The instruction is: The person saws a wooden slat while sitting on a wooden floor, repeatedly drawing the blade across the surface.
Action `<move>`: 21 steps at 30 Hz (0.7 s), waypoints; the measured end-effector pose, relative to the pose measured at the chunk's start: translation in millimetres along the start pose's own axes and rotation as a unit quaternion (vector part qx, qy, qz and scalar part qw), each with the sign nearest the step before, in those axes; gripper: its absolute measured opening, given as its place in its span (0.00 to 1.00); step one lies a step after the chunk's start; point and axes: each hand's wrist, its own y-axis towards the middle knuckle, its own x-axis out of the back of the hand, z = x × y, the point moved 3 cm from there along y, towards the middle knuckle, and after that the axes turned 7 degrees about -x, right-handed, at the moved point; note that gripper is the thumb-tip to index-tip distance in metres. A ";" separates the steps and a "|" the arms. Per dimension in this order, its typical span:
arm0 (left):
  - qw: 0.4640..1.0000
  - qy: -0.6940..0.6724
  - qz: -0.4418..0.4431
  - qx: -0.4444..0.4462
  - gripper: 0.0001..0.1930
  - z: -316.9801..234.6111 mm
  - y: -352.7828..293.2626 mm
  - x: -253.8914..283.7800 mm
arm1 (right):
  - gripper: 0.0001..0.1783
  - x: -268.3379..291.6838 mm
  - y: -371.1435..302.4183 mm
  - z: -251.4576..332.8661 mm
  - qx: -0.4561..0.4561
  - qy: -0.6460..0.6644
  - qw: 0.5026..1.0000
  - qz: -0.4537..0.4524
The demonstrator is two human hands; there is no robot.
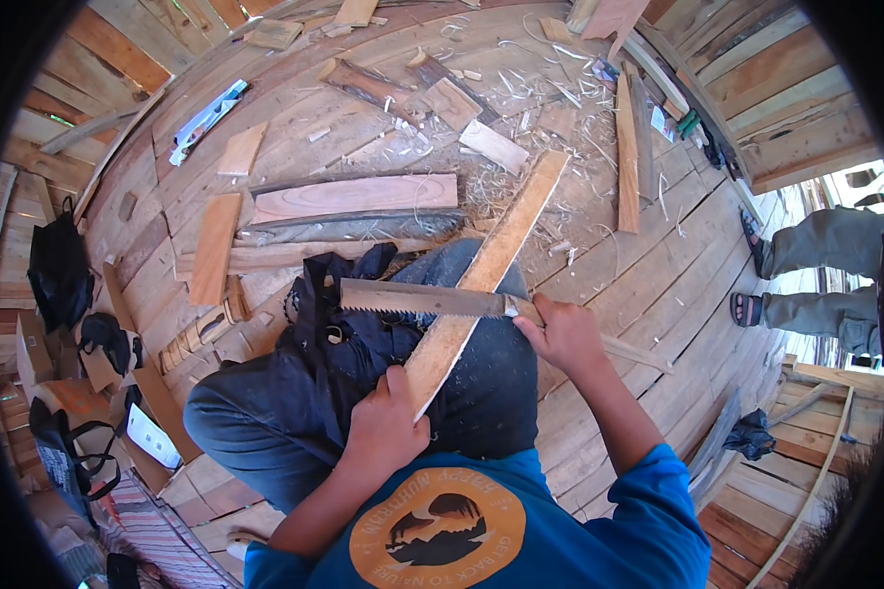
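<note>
A long narrow wooden board (513, 228) slants across my lap, its far end out over the shavings. My left hand (384, 424) grips the near end of it, fingers wrapped round the edge. In my right hand (567, 337) is the handle of a hand saw (417, 297). The saw's blade lies across the board near its middle, teeth toward me and tip pointing left. Whether the teeth bite into the wood, I cannot tell. Beneath the board, a dark jacket (314, 344) is bunched over my legs.
Planks (354, 196) and offcuts lie ahead on the wooden floor, amid curled shavings (530, 108). Bags (61, 270) and boxes stand at the left wall. A person in sandals (746, 309) stands at the right opening. A long packet (206, 120) lies at the far left.
</note>
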 end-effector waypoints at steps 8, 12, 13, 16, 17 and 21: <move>1.000 0.011 0.013 -0.003 0.22 2.6 -1.5 -5.3 | 0.28 4.3 -15.1 23.1 0.017 -0.016 0.999 0.035; 1.000 -0.002 0.006 0.001 0.22 -1.7 2.0 -6.9 | 0.29 4.9 5.0 -15.2 -0.016 -0.053 0.998 -0.024; 1.000 -0.001 0.010 0.005 0.22 -1.8 2.5 -8.4 | 0.29 5.8 1.8 -8.9 -0.022 -0.042 0.999 -0.016; 1.000 0.008 0.024 0.017 0.22 -0.5 0.5 -9.5 | 0.29 5.2 -8.9 16.1 0.000 -0.021 1.000 0.007; 0.999 0.012 0.029 0.020 0.22 -0.2 -0.2 -9.3 | 0.29 5.6 -11.4 24.0 0.032 -0.023 0.999 0.014; 1.000 -0.009 0.024 0.016 0.22 -2.5 1.8 -7.5 | 0.29 7.1 16.1 -19.2 -0.011 -0.055 0.998 -0.042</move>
